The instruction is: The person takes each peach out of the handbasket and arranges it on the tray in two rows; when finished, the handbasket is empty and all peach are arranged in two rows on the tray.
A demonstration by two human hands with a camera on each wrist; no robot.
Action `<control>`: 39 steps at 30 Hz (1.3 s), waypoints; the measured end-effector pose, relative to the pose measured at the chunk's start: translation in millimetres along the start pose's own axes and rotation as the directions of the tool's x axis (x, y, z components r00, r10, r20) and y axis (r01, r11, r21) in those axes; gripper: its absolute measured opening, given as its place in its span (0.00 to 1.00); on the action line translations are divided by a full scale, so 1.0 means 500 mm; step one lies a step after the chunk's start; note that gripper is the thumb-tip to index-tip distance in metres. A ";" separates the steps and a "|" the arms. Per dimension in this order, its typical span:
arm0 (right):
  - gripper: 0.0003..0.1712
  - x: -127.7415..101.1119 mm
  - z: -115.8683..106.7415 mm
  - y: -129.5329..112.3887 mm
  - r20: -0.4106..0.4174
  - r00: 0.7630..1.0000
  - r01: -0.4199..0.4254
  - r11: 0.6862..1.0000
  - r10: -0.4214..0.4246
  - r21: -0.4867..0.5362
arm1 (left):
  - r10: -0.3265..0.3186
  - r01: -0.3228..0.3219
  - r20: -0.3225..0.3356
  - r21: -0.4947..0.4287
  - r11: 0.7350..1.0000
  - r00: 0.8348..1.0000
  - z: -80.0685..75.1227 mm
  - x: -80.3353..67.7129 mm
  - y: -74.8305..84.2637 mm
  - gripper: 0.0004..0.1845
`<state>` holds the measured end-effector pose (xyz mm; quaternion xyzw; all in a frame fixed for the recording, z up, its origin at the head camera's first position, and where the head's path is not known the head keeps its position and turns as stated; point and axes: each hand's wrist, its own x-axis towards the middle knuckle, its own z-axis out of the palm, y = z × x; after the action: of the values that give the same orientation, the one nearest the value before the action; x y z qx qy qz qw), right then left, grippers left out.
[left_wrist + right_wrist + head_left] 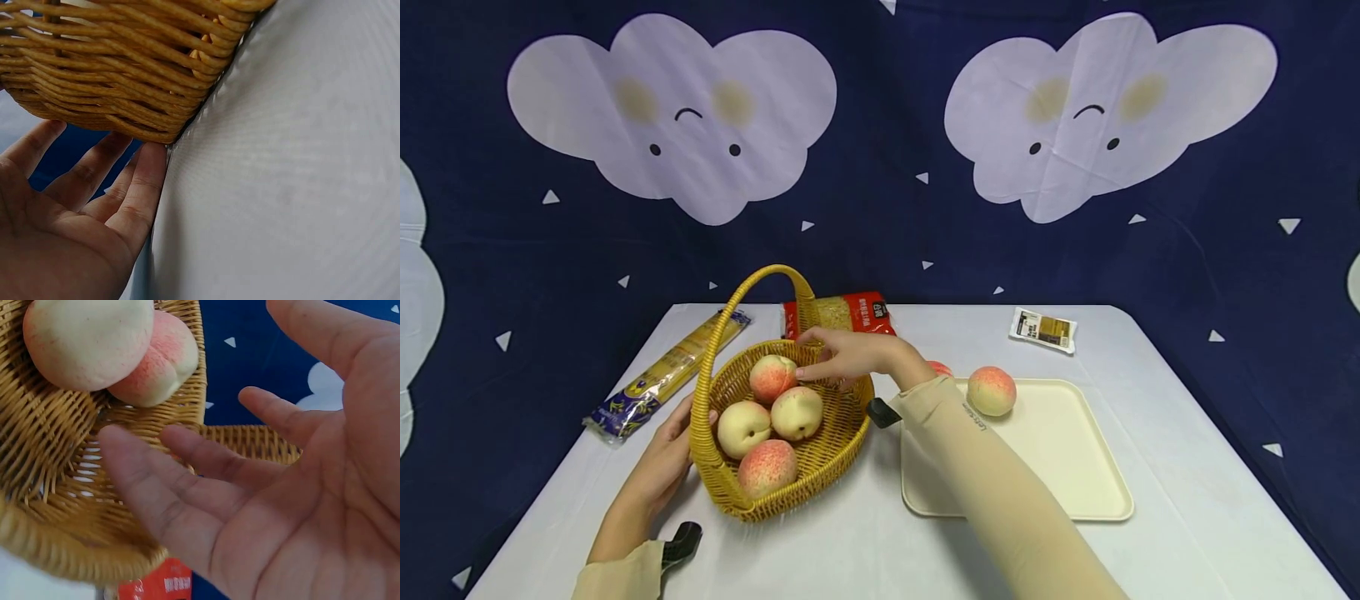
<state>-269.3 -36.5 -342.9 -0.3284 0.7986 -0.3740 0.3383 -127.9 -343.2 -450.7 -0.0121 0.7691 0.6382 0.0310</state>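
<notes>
A yellow wicker basket (835, 450) with a tall arched handle holds several pink-and-cream peaches (767, 468). At its left side my left hand (666, 450) grips it, with a fingertip showing over the rim beside the handle. In the left wrist view, the fingers (147, 181) press against the outer weave low down. My right hand (857, 352) hovers over the basket's far right part, fingers spread and holding nothing. Its thumb tip is right by the rearmost peach (772, 377) in the head view. The right wrist view shows the bare palm and two peaches (94, 344) beyond the fingertips.
A cream tray (1060, 475) lies to the right with a peach (992, 391) on it; another is mostly hidden behind my right wrist. A long noodle packet (662, 379) lies left, a red packet (868, 315) behind the basket, a small packet (1043, 330) far right.
</notes>
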 end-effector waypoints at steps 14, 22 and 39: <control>0.38 0.045 0.021 -0.009 0.099 0.983 -0.162 0.986 0.157 0.037 | -0.019 0.019 -0.004 0.009 1.000 1.000 -0.002 0.001 0.001 0.38; 0.34 0.054 0.026 -0.010 0.111 0.972 -0.217 0.971 0.206 0.102 | -0.007 0.007 -0.011 0.023 1.000 1.000 -0.001 0.000 -0.001 0.39; 0.25 0.072 0.034 0.018 0.145 0.962 -0.260 0.943 0.233 0.209 | -0.011 0.011 -0.010 0.016 1.000 1.000 0.001 0.000 0.001 0.39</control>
<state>-278.2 -66.2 -369.3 -0.2067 0.7642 -0.3970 0.4645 -127.7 -342.5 -450.5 -0.0190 0.7743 0.6317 0.0309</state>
